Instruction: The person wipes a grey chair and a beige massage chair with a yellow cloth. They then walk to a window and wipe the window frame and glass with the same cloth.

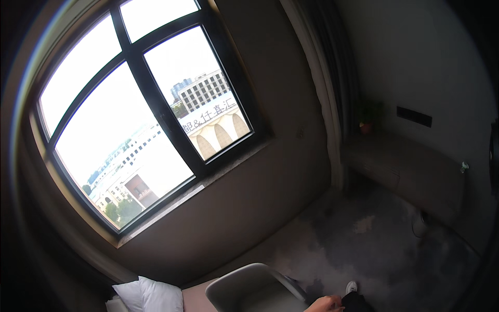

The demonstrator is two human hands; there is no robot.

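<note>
One hand shows at the bottom edge, cut off by the frame; by the way its forearm comes in from the lower left, it appears to be my left hand (325,304). Its fingers look bent, and whether they hold anything cannot be made out. Just left of it is a grey chair with a curved shell back (253,286); whether the hand touches it is unclear. My right hand is out of view. A white shoe (351,287) and a dark trouser leg show right of the visible hand.
White pillows (161,294) lie on a pinkish surface at lower left. A large dark-framed window (134,50) stands above. Right of it hang curtains (319,78). A low cabinet (421,167) with a potted plant (365,126) lines the right wall, above patterned carpet (343,241).
</note>
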